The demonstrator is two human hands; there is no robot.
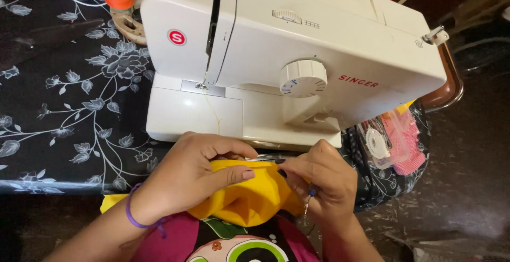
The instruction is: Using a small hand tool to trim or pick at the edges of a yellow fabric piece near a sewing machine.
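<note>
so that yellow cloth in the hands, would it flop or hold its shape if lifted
Likely floppy: the yellow cloth bunches and folds between the left hand and right hand. Probably light, since fingertips alone pinch it. It looks soft, hardly slippery.

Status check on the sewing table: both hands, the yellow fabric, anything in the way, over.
Left hand and right hand both grip the yellow fabric. Fabric bunched in front of the white sewing machine, off its bed. Nothing between fabric and machine.

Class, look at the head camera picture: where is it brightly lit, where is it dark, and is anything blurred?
Head view: the white sewing machine is brightly lit and sharp; the yellow fabric and both hands are clear; the floor at right is dim and slightly soft.
</note>
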